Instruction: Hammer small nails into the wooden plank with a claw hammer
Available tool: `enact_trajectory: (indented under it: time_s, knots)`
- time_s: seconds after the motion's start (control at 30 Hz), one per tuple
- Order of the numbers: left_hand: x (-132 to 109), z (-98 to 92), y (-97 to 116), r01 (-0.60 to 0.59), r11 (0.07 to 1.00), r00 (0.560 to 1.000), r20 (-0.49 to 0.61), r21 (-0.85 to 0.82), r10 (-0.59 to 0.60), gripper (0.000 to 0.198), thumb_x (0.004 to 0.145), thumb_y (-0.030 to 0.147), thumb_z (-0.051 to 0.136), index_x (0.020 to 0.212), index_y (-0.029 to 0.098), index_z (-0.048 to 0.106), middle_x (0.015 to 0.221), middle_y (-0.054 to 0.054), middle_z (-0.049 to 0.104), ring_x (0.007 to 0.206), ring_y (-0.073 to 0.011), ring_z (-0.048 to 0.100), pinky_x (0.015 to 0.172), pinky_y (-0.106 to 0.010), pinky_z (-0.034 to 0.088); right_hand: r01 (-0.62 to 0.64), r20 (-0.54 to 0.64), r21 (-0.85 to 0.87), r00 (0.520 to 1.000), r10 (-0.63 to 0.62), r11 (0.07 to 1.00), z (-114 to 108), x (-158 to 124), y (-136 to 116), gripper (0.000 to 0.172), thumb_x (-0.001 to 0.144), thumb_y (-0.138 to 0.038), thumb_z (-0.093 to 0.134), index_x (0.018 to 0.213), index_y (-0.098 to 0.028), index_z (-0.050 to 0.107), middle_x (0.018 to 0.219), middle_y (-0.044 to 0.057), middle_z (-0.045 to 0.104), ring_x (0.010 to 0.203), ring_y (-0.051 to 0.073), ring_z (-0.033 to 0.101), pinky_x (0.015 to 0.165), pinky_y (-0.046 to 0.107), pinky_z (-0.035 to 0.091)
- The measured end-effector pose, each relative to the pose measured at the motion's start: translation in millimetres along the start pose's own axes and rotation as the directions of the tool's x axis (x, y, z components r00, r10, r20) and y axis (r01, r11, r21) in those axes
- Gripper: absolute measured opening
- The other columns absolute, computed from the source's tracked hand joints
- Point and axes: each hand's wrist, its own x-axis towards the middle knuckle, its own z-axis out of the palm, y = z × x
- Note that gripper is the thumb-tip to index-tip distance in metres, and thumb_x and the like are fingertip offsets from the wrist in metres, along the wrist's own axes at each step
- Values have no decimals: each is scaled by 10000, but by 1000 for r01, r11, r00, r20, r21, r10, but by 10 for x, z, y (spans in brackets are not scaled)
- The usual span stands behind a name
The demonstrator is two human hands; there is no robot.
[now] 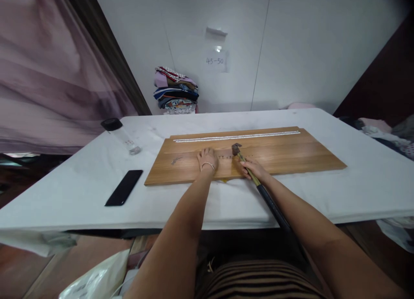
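A long wooden board (284, 154) lies on the white table (355, 182). My right hand (251, 168) is closed round the handle of a hammer (237, 150), gripping it close to the head, and the long dark handle runs back along my forearm. The hammer head sits on the board beside a short row of small nails (224, 157). My left hand (207, 159) rests on the board just left of that row, fingers curled down; a bangle circles the wrist. A thin white strip (239, 136) runs along the board's far edge.
A black phone (124, 187) lies flat on the table's left side. Behind it stands a clear bottle (121, 135) with a black cap. Folded clothes (175, 91) are stacked against the white wall. A plastic bag (93, 279) sits below the table's near edge.
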Motion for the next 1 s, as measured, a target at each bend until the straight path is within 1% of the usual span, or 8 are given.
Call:
enact_trajectory:
  time_s: [0.23,0.4,0.53,0.67,0.87,1.0]
  knots:
    - [12,6,-5,2,1000,1000,3,-7,-2,428,1047,251,321,1249,262,699,1456,-100,636,1396,-256,488,1189,-480,338,7,-3,10,1000,-7,1000,-1,8,20,510,705,-549,750,1020,-214,530,494,-120,481,343,85,378,353,224,243]
    - [11,11,-4,-3,1000,1000,1,-16,3,418,1037,242,336,1245,256,698,1459,-100,633,1397,-265,482,1189,-493,336,-5,5,-4,1000,5,1000,-15,13,21,473,729,-542,744,998,-221,526,505,-112,489,350,88,393,355,222,239]
    - [5,-7,4,3,1000,1000,11,-10,-3,421,1043,251,328,1244,246,698,1448,-98,640,1392,-265,485,1180,-484,346,-18,8,-14,1000,18,1000,-20,14,21,482,727,-546,738,1008,-220,521,508,-112,489,360,92,395,359,221,254]
    - [2,-17,5,0,1000,1000,6,-7,0,419,1048,249,327,1247,246,696,1465,-93,634,1395,-262,485,1190,-480,334,-10,4,2,1000,10,1000,-19,19,33,501,728,-546,738,1041,-213,532,509,-114,486,355,89,387,363,220,250]
    - [13,1,-6,-1,1000,1000,13,-11,1,428,1044,248,324,1252,232,698,1465,-101,630,1398,-272,482,1184,-487,344,1,13,12,1000,-1,1000,-11,21,35,487,714,-542,751,1006,-217,536,485,-121,475,341,88,378,350,224,233]
    - [19,16,-15,-7,1000,1000,-1,-16,7,436,1038,236,320,1247,253,702,1461,-97,634,1388,-268,492,1171,-486,354,-4,1,29,1000,4,1000,-15,18,36,482,728,-536,760,1022,-224,539,498,-121,489,344,86,383,359,222,241]
